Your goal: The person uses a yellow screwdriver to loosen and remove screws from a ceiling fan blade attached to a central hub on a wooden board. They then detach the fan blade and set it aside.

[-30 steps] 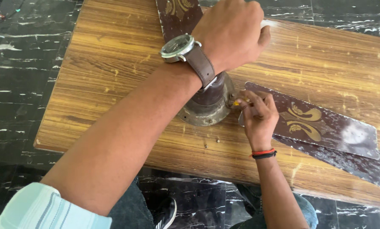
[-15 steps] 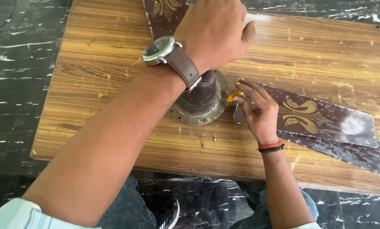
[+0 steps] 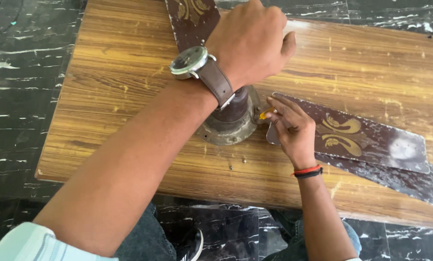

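Here our left hand (image 3: pixel 250 41) lies closed over the top of the fan motor housing (image 3: pixel 231 121), which sits near the middle of the wooden surface (image 3: pixel 105 72); its fingers curl down over the far side, so we cannot tell how tightly they grip. Our right hand (image 3: pixel 294 133) pinches a small yellow-handled tool (image 3: pixel 266 114) between thumb and fingertips, its tip hidden against the housing's right side, where a brown blade (image 3: pixel 366 137) with gold ornament meets it. As we judge it, the tool could slip off and jab the left wrist just above, since the forearm crowds the work. Two tiny loose screws (image 3: pixel 237 163) lie on the surface just in front of the housing, towards the near edge; a nudge could roll them off. Another blade (image 3: pixel 192 19) runs to the far edge, and a third (image 3: pixel 400 179) lies under the right one. The wristwatch (image 3: pixel 190 62) and forearm block our sight of the housing's top.
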